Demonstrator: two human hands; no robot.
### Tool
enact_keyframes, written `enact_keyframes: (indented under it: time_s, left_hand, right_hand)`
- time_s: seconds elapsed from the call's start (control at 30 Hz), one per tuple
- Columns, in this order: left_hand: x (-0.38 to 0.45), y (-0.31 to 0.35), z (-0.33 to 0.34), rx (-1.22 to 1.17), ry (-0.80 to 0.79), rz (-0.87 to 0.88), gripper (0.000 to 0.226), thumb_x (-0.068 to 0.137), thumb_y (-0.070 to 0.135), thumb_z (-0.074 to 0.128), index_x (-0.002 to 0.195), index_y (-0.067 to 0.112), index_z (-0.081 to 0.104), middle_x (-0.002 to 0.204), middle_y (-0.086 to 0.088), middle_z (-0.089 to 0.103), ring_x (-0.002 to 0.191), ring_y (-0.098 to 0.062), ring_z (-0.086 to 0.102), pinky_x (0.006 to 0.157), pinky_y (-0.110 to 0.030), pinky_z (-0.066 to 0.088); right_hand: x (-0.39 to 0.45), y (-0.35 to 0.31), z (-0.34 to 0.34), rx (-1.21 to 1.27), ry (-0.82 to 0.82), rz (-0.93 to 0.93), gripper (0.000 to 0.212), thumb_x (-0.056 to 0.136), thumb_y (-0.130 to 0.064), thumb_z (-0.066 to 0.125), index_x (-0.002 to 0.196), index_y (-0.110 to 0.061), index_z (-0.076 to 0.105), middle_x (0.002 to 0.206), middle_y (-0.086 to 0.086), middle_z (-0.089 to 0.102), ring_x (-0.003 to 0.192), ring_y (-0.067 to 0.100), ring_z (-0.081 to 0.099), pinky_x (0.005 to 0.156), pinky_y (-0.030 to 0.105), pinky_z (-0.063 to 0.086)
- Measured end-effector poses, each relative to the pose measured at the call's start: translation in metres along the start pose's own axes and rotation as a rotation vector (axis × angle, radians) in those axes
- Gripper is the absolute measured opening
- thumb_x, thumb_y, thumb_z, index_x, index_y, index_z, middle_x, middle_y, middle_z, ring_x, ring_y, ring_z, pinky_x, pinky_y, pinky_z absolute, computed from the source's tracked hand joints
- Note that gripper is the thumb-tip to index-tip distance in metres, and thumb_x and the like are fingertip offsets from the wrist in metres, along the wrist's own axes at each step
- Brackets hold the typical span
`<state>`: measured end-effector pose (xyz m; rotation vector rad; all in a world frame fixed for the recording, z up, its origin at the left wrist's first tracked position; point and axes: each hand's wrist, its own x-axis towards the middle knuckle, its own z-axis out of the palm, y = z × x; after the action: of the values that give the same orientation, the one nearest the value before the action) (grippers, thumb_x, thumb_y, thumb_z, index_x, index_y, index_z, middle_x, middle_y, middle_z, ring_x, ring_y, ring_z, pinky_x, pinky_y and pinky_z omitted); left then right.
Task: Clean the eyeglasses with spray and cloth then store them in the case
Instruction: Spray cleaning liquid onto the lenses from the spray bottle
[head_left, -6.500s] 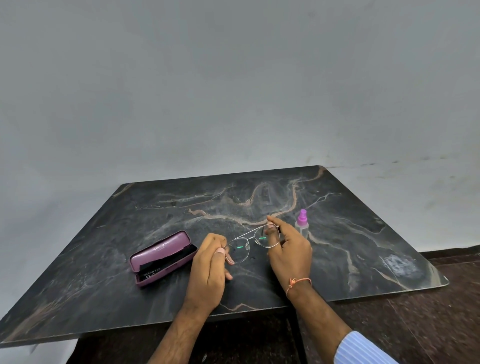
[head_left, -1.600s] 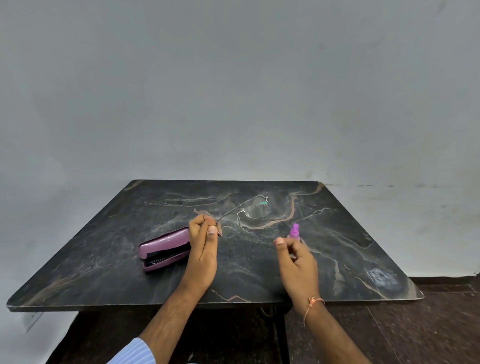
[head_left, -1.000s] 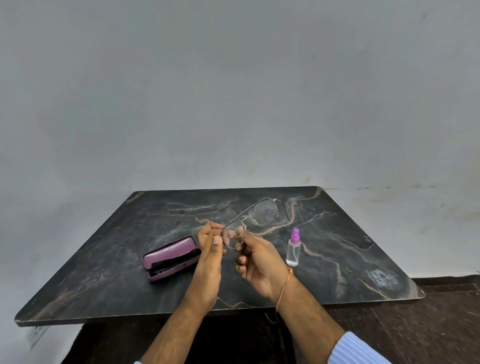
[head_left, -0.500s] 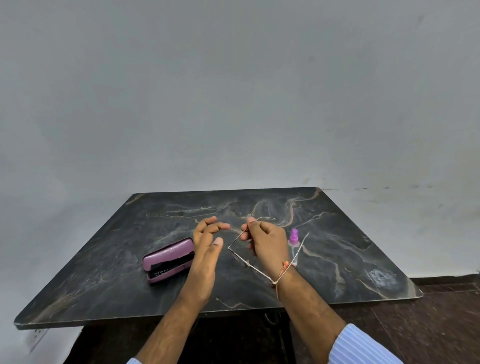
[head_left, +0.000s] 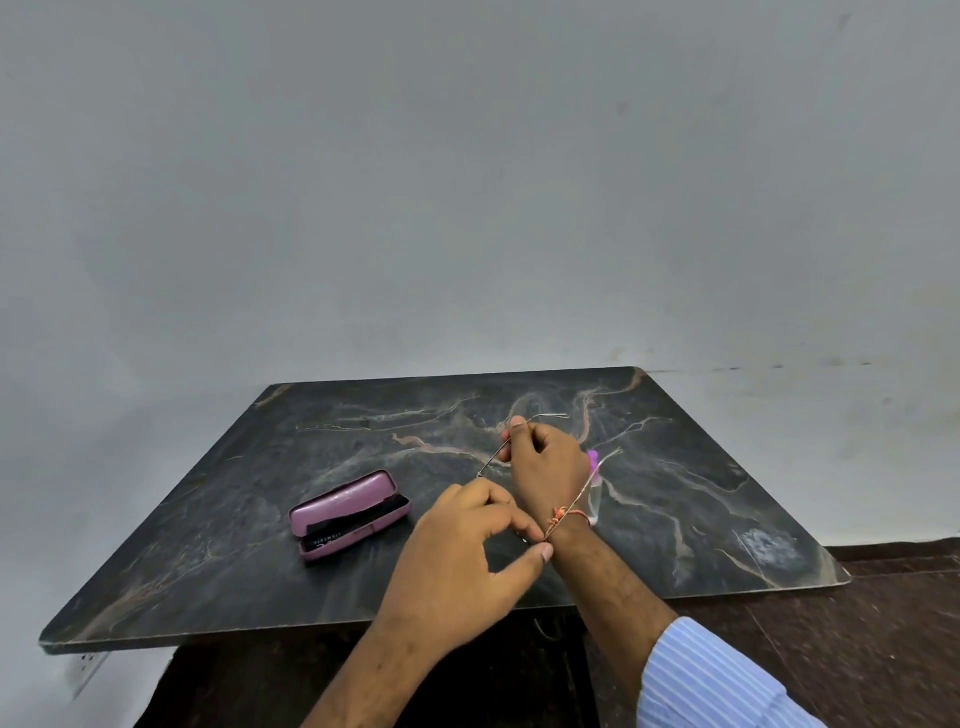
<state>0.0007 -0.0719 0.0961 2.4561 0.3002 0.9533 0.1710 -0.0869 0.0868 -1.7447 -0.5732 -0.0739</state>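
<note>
An open pink hard-shell eyeglass case (head_left: 349, 514) is lying on the dark marbled counter (head_left: 701, 467). The left hand (head_left: 470, 551) is pinching one temple tip, while the right hand (head_left: 548, 467) is gripping the thin wire-framed eyeglasses (head_left: 491, 462) above the counter, partly hiding a pink-capped spray bottle (head_left: 595, 483).

Dark marble table (head_left: 208, 519) bears open pink case (head_left: 343, 506) and spray bottle (head_left: 595, 491)
</note>
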Motion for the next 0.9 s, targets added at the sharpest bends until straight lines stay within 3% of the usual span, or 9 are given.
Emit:
enact_keyframes:
  time_s: [0.17, 0.33, 0.47, 0.6, 0.77, 0.9]
  left_hand:
    - [-0.004, -0.007, 0.000, 0.048, -0.020, -0.001, 0.010, 0.092, 0.047, 0.080, 0.098, 0.039, 0.079, 0.111, 0.025, 0.056, 0.115, -0.003, 0.058, 0.090, -0.025, 0.053]
    - [-0.002, -0.016, -0.011, 0.022, 0.140, 0.007, 0.005, 0.093, 0.044, 0.072, 0.095, 0.039, 0.074, 0.105, 0.025, 0.058, 0.101, -0.005, 0.063, 0.083, -0.015, 0.048]
    - [0.000, -0.042, -0.019, 0.027, 0.253, 0.010, 0.010, 0.096, 0.037, 0.082, 0.093, 0.035, 0.073, 0.101, 0.025, 0.063, 0.088, -0.003, 0.063, 0.075, -0.011, 0.043]
    - [0.001, -0.065, -0.016, -0.035, 0.339, -0.049, 0.009, 0.098, 0.044, 0.074, 0.098, 0.036, 0.070, 0.102, 0.021, 0.068, 0.086, -0.013, 0.069, 0.061, -0.021, 0.052]
    - [0.006, -0.085, -0.003, -0.140, 0.419, -0.080, 0.008, 0.106, 0.046, 0.068, 0.103, 0.040, 0.071, 0.105, 0.020, 0.071, 0.076, -0.014, 0.069, 0.055, -0.009, 0.047]
    - [0.014, -0.098, 0.010, -0.158, 0.452, -0.104, 0.012, 0.103, 0.054, 0.064, 0.102, 0.043, 0.069, 0.104, 0.017, 0.072, 0.081, -0.015, 0.069, 0.058, -0.010, 0.046]
  right_hand:
    - [0.001, 0.000, -0.008, -0.071, 0.005, 0.012, 0.047, 0.106, -0.055, 0.052, 0.074, -0.029, 0.076, 0.068, -0.018, 0.075, 0.062, 0.002, 0.069, 0.057, 0.023, 0.047]
    - [0.010, 0.001, -0.022, -0.158, 0.013, 0.000, 0.049, 0.105, -0.058, 0.053, 0.078, -0.025, 0.077, 0.066, -0.005, 0.073, 0.068, 0.016, 0.070, 0.063, 0.035, 0.056]
    - [0.022, 0.002, -0.032, -0.281, 0.026, -0.039, 0.053, 0.104, -0.063, 0.049, 0.074, -0.026, 0.075, 0.062, -0.010, 0.069, 0.064, 0.011, 0.065, 0.054, 0.027, 0.041]
    - [0.032, 0.007, -0.040, -0.260, 0.028, -0.029, 0.056, 0.101, -0.066, 0.049, 0.074, -0.025, 0.074, 0.066, -0.009, 0.073, 0.067, 0.011, 0.069, 0.062, 0.031, 0.054]
    - [0.036, 0.013, -0.044, -0.211, -0.033, -0.075, 0.051, 0.099, -0.065, 0.054, 0.072, -0.026, 0.073, 0.068, -0.010, 0.075, 0.062, 0.010, 0.070, 0.070, 0.035, 0.061]
    - [0.033, 0.019, -0.054, -0.145, -0.087, -0.076, 0.039, 0.092, -0.067, 0.065, 0.094, -0.031, 0.080, 0.079, -0.015, 0.077, 0.070, 0.007, 0.074, 0.076, 0.037, 0.064]
